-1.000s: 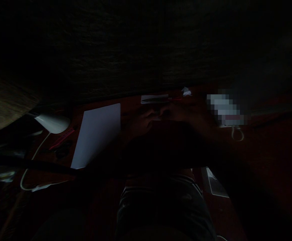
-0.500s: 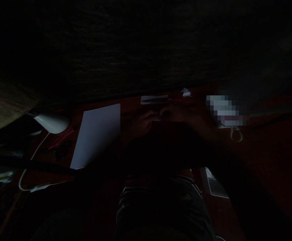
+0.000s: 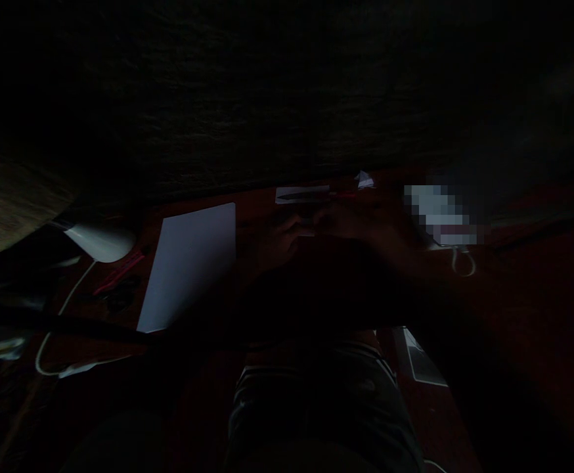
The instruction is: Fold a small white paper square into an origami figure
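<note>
The scene is very dark. My left hand (image 3: pixel 280 242) and my right hand (image 3: pixel 346 220) meet at the middle of a reddish table (image 3: pixel 513 289), fingertips together over a small pale piece (image 3: pixel 307 232), perhaps paper. Both hands look curled, but what they pinch is too dim to name. A white sheet of paper (image 3: pixel 188 263) lies just left of my left hand. Beyond the hands lies a white strip with a dark pen-like object (image 3: pixel 303 194) on it.
A white lamp head (image 3: pixel 100 242) with a white cable (image 3: pixel 53 332) sits at the left. Red and dark tools (image 3: pixel 119 276) lie beside it. A small crumpled white scrap (image 3: pixel 364 179) and a blurred pale object (image 3: pixel 439 213) are at the back right. Another sheet (image 3: pixel 422 361) lies near me.
The view has shifted very slightly; my hands stay together at the same spot with no clear movement.
</note>
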`<act>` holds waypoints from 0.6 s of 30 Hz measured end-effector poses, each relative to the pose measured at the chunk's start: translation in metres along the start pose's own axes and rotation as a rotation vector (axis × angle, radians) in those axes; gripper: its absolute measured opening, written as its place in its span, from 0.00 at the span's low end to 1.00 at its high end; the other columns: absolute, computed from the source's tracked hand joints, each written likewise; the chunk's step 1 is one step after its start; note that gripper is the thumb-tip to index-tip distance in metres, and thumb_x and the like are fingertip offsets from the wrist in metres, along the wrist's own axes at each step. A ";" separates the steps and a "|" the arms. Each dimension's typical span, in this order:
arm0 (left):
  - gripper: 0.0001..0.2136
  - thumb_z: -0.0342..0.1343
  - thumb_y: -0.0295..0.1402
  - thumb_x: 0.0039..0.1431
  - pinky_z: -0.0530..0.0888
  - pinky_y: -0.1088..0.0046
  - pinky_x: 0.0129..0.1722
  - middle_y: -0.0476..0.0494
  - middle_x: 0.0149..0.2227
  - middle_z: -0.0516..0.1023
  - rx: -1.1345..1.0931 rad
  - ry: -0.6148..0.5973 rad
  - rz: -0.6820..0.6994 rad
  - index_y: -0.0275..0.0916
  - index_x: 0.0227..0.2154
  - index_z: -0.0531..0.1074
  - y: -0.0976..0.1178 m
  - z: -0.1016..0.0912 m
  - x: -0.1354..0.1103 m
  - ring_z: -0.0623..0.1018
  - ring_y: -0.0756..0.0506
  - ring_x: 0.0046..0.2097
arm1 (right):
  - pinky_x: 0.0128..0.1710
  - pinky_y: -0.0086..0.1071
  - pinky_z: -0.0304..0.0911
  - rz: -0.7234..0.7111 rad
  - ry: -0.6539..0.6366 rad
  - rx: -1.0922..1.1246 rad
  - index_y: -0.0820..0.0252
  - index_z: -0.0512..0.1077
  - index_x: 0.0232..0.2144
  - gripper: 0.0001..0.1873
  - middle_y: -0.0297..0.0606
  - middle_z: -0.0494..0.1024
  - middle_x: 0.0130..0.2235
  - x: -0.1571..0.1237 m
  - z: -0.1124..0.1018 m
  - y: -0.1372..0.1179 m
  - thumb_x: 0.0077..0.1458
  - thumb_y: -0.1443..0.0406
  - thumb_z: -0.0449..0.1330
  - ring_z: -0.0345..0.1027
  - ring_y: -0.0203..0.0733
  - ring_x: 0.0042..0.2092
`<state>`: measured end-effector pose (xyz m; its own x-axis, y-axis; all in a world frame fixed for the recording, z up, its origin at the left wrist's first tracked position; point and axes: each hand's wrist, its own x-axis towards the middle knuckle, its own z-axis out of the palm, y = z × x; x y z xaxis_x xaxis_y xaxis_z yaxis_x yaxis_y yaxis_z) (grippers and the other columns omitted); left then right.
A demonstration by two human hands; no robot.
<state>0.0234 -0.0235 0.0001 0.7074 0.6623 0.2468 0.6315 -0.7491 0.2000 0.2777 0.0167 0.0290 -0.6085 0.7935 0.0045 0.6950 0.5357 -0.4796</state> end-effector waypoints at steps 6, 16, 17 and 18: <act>0.24 0.55 0.22 0.72 0.78 0.47 0.71 0.39 0.62 0.80 -0.011 0.008 0.005 0.48 0.64 0.83 -0.001 0.000 -0.001 0.79 0.34 0.66 | 0.44 0.38 0.69 0.020 -0.010 0.013 0.54 0.88 0.36 0.10 0.39 0.92 0.44 0.001 0.000 -0.004 0.65 0.70 0.67 0.84 0.49 0.44; 0.23 0.56 0.22 0.71 0.78 0.47 0.70 0.38 0.61 0.80 0.034 0.001 0.007 0.45 0.62 0.84 0.001 -0.002 0.000 0.79 0.34 0.65 | 0.47 0.37 0.70 0.154 -0.117 -0.144 0.56 0.91 0.46 0.14 0.44 0.92 0.54 -0.002 -0.017 -0.033 0.73 0.65 0.64 0.85 0.52 0.51; 0.23 0.56 0.22 0.71 0.78 0.47 0.70 0.38 0.60 0.80 0.044 -0.002 0.002 0.45 0.62 0.84 0.001 -0.002 0.000 0.79 0.34 0.66 | 0.47 0.36 0.70 0.180 -0.142 -0.160 0.56 0.91 0.48 0.15 0.44 0.92 0.55 -0.003 -0.020 -0.036 0.75 0.64 0.62 0.85 0.52 0.52; 0.22 0.56 0.22 0.71 0.78 0.48 0.70 0.38 0.61 0.80 0.051 -0.005 -0.004 0.45 0.62 0.83 0.001 -0.002 0.000 0.79 0.35 0.66 | 0.47 0.36 0.69 0.205 -0.172 -0.172 0.57 0.91 0.51 0.17 0.45 0.92 0.57 -0.005 -0.023 -0.040 0.76 0.63 0.61 0.85 0.52 0.54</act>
<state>0.0238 -0.0244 0.0026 0.7065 0.6651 0.2418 0.6494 -0.7451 0.1518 0.2616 -0.0017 0.0685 -0.4949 0.8372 -0.2325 0.8553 0.4223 -0.3000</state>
